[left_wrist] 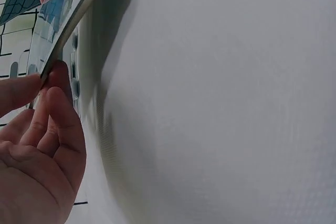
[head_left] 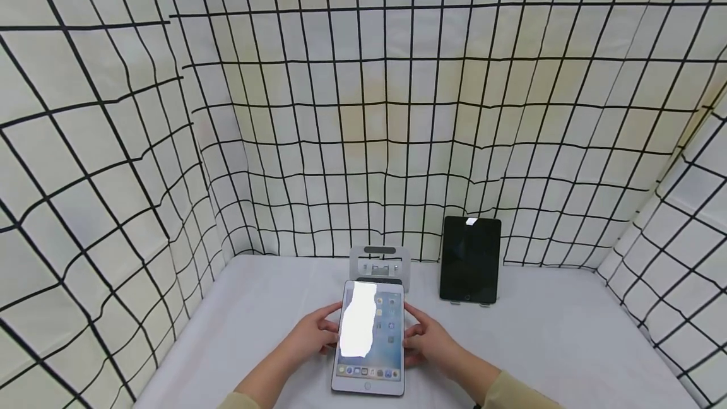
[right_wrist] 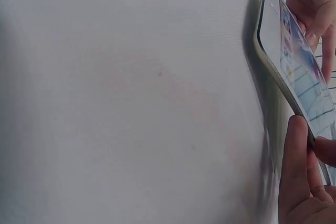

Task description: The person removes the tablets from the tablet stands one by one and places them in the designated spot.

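Observation:
A white-framed tablet [head_left: 382, 333] with its home screen lit lies between both hands, and a bright glare covers much of its left side. The left hand [head_left: 311, 336] pinches its left edge, thumb at the front and fingers curled behind, as the left wrist view shows on the hand [left_wrist: 44, 140]. On the opposite edge the right hand [head_left: 431, 341] pinches the tablet in the same way; in the right wrist view its fingers [right_wrist: 295, 156] sit under the rim. The tablet is tilted, raised off the white surface at least in part. Behind its top edge stands a grey-white stand [head_left: 379, 251], partly hidden.
A black tablet [head_left: 470, 260] with a dark screen leans upright at the back right, on small feet. White cloth [head_left: 272, 283] covers the table. Black-gridded white walls [head_left: 341, 112] enclose the left, back and right sides.

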Demonstrator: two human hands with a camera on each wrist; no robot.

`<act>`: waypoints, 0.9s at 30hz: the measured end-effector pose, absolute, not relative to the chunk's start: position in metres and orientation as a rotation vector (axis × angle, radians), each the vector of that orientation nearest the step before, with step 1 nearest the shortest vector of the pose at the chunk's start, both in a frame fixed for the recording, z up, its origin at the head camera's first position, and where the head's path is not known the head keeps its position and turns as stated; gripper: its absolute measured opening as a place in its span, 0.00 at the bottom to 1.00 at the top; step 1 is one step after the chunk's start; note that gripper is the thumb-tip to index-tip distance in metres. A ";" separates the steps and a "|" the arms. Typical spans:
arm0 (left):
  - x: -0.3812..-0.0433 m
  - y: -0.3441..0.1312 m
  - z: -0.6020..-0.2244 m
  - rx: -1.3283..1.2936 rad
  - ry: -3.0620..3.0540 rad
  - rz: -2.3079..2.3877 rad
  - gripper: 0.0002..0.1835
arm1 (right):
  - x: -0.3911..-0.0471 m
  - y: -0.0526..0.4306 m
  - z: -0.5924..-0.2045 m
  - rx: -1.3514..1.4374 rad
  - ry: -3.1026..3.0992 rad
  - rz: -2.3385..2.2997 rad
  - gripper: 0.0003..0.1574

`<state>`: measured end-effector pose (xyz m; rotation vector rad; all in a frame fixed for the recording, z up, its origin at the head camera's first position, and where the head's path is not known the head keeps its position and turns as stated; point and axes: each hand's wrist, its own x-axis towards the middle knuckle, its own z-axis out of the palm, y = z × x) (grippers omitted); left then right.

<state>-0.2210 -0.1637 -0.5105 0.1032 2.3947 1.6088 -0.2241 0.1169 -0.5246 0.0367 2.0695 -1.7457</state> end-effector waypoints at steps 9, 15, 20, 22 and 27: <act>-0.222 -0.160 -0.515 0.055 2.403 1.554 0.37 | -0.221 0.116 -0.529 0.026 2.011 -1.775 0.54; -0.220 -0.160 -0.510 0.026 2.412 1.436 0.35 | -0.219 0.114 -0.529 0.077 2.023 -1.701 0.53; -0.220 -0.159 -0.507 -0.026 2.394 1.372 0.36 | -0.220 0.115 -0.529 0.107 2.012 -1.664 0.52; -0.220 -0.158 -0.506 -0.036 2.389 1.349 0.35 | -0.221 0.115 -0.529 0.114 2.012 -1.651 0.51; -0.224 -0.158 -0.506 -0.045 2.371 1.300 0.34 | -0.223 0.116 -0.528 0.105 2.019 -1.623 0.48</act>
